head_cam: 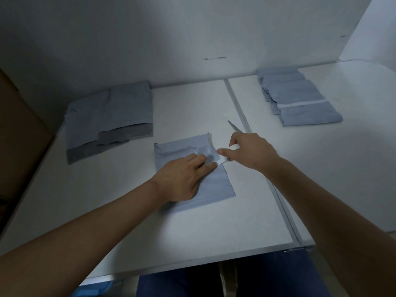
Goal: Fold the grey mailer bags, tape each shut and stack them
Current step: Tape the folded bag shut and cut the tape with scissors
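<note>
A folded grey mailer bag (216, 185) lies on the white table (192, 228) in front of me. My left hand (182, 179) lies flat on it, fingertips pressing the crumpled flap near the bag's right edge. My right hand (250, 151) is just right of the bag and pinches a white tape strip (221, 156) that reaches onto the flap. A pile of unfolded grey mailer bags (109, 118) lies at the back left. The stack of folded, taped bags (297, 97) sits at the back right.
Scissors (234, 127) lie under my right hand, their blade tip pointing away from me. A metal seam (263, 168) runs between two table panels. A brown cardboard box (19, 133) stands at the left. White walls close off the back and right.
</note>
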The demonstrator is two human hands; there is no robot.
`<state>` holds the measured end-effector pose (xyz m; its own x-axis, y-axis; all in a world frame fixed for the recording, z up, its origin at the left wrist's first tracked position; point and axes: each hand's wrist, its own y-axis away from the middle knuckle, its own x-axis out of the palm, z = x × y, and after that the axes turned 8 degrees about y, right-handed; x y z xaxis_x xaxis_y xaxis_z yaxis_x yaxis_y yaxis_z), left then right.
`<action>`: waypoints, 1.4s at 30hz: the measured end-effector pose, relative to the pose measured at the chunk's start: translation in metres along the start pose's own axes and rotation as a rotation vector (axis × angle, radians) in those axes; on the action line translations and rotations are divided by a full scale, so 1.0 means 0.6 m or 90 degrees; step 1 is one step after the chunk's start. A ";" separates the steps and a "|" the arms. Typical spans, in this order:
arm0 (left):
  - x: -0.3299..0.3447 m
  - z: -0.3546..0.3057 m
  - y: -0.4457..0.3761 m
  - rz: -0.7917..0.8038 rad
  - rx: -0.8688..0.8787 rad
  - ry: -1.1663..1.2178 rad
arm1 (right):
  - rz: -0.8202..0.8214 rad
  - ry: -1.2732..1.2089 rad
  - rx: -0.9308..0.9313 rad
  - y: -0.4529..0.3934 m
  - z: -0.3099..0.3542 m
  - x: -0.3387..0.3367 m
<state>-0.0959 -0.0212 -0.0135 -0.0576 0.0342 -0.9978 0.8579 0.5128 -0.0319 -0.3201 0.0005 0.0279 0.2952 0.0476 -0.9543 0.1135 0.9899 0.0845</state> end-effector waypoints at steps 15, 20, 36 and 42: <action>0.002 0.001 0.003 0.004 -0.010 0.010 | -0.030 -0.180 0.074 0.007 -0.004 0.018; -0.004 -0.002 0.003 0.010 -0.015 0.009 | -0.023 -0.145 0.078 0.004 -0.012 0.012; -0.024 -0.013 -0.018 0.069 -0.055 0.021 | -0.013 -0.167 0.024 -0.002 -0.030 0.012; -0.024 -0.015 -0.020 0.076 -0.061 0.008 | -0.052 -0.194 0.028 -0.002 -0.031 0.017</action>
<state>-0.1099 -0.0200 0.0018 0.0346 0.1100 -0.9933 0.8064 0.5841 0.0928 -0.3347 0.0020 0.0127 0.5533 -0.0807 -0.8291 0.1877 0.9818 0.0297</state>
